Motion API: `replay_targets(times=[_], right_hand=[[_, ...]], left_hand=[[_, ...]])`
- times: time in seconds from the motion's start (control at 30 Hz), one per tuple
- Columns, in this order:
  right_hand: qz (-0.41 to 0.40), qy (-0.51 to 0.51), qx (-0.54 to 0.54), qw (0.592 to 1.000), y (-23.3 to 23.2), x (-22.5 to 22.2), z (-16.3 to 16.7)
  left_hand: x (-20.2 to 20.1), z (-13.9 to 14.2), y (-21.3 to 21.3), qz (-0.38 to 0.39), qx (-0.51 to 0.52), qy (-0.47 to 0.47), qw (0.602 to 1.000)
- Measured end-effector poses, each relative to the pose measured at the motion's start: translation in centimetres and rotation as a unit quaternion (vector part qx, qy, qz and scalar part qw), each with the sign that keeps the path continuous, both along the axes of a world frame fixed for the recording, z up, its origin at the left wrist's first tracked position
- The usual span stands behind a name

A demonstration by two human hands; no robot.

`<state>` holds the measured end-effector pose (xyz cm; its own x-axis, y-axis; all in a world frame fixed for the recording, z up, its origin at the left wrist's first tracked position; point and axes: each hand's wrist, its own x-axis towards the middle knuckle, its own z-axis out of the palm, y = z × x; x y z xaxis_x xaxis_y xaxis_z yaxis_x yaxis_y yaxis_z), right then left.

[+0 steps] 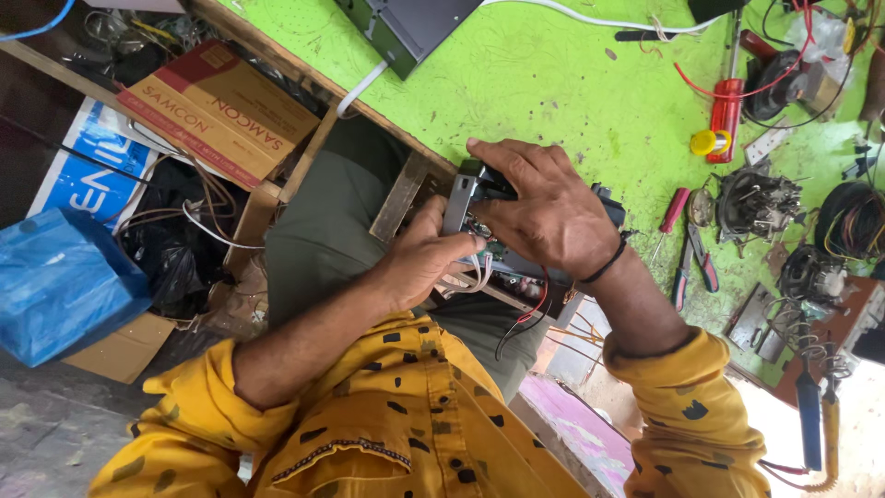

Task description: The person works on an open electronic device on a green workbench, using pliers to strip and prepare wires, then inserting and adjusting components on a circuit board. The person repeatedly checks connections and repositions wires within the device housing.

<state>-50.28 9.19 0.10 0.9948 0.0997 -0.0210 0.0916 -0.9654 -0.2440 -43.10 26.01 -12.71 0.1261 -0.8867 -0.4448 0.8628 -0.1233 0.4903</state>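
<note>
A small black and grey electronic unit with an exposed circuit board and loose white and red wires sits at the near edge of the green workbench. My right hand, with a black band on its wrist, lies over the top of the unit and grips it. My left hand comes up from below, its fingers pinched at the unit's grey side panel and the white wires. Most of the unit's body is hidden under my right hand.
On the bench to the right lie a red-handled screwdriver, pliers, a red tool, motor parts and wire coils. A grey box with a white cable sits at the back. A cardboard box and blue bag are at left.
</note>
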Motion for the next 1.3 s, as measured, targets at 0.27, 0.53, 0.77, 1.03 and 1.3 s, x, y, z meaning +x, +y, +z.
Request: replay_targets(times=[0.27,0.53,0.77,1.03,1.3], right_hand=[[0.011,-0.018,0.000,1.000,-0.20,-0.45,-0.72],[0.016,-0.028,0.012,0.999,-0.45,-0.48,-0.72],[-0.002,-0.012,0.007,1.000,-0.22,-0.24,-0.54],[0.010,0.009,0.032,0.999,-0.58,-0.05,-0.34],[-0.001,-0.003,0.014,1.000,-0.36,-0.26,-0.52]], left_hand=[[-0.03,0.08,0.13,0.008,-0.009,0.016,1.000],[0.01,0.10,0.07,0.000,0.000,0.004,1.000],[-0.02,0.04,0.08,0.008,-0.012,0.002,1.000],[0.29,0.58,0.10,0.000,-0.017,0.014,1.000],[0.29,0.51,0.17,-0.008,-0.004,-0.003,1.000]])
